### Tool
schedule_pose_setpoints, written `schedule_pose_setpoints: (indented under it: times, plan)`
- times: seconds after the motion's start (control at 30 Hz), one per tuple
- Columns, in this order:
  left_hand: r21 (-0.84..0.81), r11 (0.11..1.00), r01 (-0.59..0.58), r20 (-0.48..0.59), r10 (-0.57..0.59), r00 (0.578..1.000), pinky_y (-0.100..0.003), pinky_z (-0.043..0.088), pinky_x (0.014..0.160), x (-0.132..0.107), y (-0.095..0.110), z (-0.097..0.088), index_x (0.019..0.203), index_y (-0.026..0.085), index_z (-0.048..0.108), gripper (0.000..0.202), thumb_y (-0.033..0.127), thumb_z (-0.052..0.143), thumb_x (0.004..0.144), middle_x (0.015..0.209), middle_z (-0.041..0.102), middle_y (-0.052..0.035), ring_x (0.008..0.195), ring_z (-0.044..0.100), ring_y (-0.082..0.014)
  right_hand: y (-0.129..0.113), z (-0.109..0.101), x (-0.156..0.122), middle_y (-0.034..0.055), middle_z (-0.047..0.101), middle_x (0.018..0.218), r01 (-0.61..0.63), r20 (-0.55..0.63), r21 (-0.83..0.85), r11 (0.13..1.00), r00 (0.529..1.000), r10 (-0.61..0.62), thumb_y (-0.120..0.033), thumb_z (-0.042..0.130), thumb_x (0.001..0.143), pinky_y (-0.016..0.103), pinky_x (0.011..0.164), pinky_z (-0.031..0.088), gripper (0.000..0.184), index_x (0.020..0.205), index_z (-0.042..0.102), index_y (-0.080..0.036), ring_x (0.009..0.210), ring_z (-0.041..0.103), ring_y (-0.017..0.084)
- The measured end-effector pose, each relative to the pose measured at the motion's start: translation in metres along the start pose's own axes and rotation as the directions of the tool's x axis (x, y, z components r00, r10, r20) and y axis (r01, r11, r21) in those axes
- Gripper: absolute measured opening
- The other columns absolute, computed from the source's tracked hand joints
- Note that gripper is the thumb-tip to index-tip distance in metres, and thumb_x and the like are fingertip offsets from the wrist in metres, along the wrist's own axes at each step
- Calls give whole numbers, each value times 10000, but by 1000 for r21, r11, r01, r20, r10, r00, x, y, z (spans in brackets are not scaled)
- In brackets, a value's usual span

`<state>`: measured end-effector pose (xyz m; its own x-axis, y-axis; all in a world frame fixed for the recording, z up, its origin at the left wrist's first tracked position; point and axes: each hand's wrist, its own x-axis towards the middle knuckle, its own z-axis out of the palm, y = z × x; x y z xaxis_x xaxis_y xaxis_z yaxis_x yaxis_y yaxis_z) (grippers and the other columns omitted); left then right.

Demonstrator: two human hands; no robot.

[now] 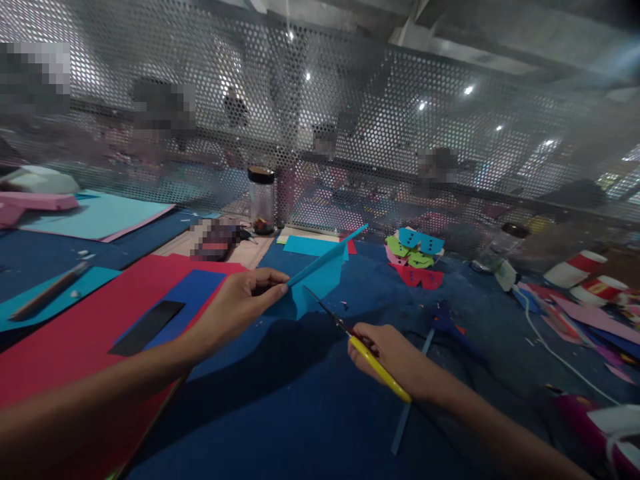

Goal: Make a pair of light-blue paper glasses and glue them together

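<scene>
My left hand (240, 300) pinches the near end of a light blue paper sheet (320, 273), holding it up above the dark blue table (280, 413). My right hand (395, 357) is closed around yellow-handled scissors (360, 347). The scissor blades point up and left, with their tip at the lower edge of the blue paper. A thin blue paper strip (407, 400) lies on the table under my right wrist.
Red, blue and black sheets (100, 327) lie at the left with a pencil-like tool (47, 291). A black-lidded jar (261, 199), cut paper shapes (415, 257), a glue gun (445, 323) with cord, and red-white cups (575, 270) stand before a perforated metal screen (350, 133). People sit behind it.
</scene>
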<state>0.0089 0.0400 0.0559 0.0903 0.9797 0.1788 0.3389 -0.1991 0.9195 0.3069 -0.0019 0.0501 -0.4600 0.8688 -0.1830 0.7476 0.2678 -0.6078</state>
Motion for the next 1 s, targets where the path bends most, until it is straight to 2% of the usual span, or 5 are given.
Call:
schedule_pose_setpoints:
  times: [0.27, 0.5, 1.0]
  plan:
    - [5, 1000, -13, 0, 13, 1000, -278, 501, 621, 0, -4, 0, 970, 216, 764, 307, 490, 736, 833, 802, 762, -20, 714, 683, -191, 3, 1, 0, -25, 616, 712, -5, -23, 6, 1000, 1000, 5, -281, 623, 893, 246, 553, 285, 129, 800, 563, -214, 609, 499, 114]
    - [28, 999, -28, 21, 28, 999, -266, 512, 643, -2, -3, -1, 1009, 208, 759, 310, 486, 711, 881, 843, 778, -12, 750, 703, -186, 8, 4, 2, -35, 631, 719, -2, -24, 23, 1000, 1000, 3, -289, 618, 898, 240, 555, 297, 128, 812, 564, -212, 603, 505, 105]
    - [18, 999, -30, 12, 29, 999, -253, 490, 600, -2, 0, 0, 995, 202, 760, 313, 479, 722, 854, 803, 765, -14, 695, 672, -163, 9, 5, 3, -41, 617, 704, -14, -37, 46, 999, 999, 16, -258, 636, 861, 236, 546, 310, 114, 793, 558, -210, 598, 501, 105]
